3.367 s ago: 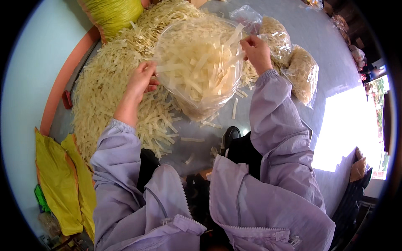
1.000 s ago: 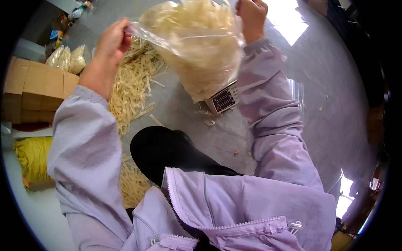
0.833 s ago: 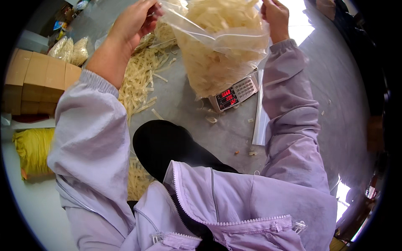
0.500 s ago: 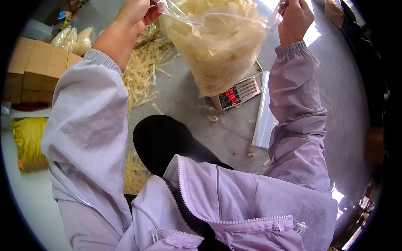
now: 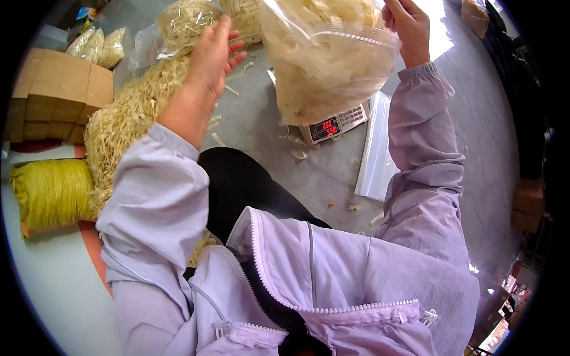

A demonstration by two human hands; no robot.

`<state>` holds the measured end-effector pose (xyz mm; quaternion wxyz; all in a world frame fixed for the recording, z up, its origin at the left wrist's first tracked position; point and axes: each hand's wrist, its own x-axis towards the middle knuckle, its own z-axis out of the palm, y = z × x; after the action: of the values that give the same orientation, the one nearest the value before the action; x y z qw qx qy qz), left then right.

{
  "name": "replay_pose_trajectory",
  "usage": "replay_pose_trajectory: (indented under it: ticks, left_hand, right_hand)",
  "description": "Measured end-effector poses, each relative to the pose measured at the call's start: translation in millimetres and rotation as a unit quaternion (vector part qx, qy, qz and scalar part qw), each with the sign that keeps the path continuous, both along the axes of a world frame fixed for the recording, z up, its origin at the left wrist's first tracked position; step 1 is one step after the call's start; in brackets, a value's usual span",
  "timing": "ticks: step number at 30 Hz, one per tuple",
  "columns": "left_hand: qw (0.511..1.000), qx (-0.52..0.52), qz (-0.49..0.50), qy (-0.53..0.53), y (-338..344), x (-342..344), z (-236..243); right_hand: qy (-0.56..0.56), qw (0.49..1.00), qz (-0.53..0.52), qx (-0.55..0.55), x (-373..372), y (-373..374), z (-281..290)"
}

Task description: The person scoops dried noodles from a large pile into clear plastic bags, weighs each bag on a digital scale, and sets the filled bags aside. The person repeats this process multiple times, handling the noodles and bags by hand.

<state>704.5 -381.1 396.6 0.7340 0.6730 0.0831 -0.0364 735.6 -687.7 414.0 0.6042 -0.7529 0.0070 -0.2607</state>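
Note:
A clear zip bag full of pale yellow, flat dried strips stands over a digital scale with a red lit display. At the bag's upper right edge, my right hand has its fingers closed on the plastic. My left hand is off the bag to its left, fingers stretched out and holding nothing. Below and beside that hand lies a large loose pile of the same strips. The bag covers most of the scale's platform.
Filled clear bags of strips sit at the far left, near cardboard boxes. A yellow sack is at the left. Flat plastic bags lie right of the scale. Small scraps dot the grey floor. My dark-clad knee is close by.
My left hand has let go of the bag's left edge and moved down and left, opening. The bag has shifted slightly right; my right hand still grips its edge. The view has shifted somewhat.

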Motion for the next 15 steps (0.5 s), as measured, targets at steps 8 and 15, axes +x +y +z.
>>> replay_pose_trajectory:
  ticks: [8, 15]
  left_hand:
    - [0.981, 0.065, -0.178, 0.035, -45.2, -48.7, -48.5]
    - [0.998, 0.004, 0.013, -0.060, -33.2, -0.9, -59.9]
  right_hand:
    - [-0.029, 0.995, 0.026, 0.089, -23.0, 28.6, 20.2]
    - [-0.125, 0.980, 0.073, 0.137, -48.6, 38.3, 23.0]
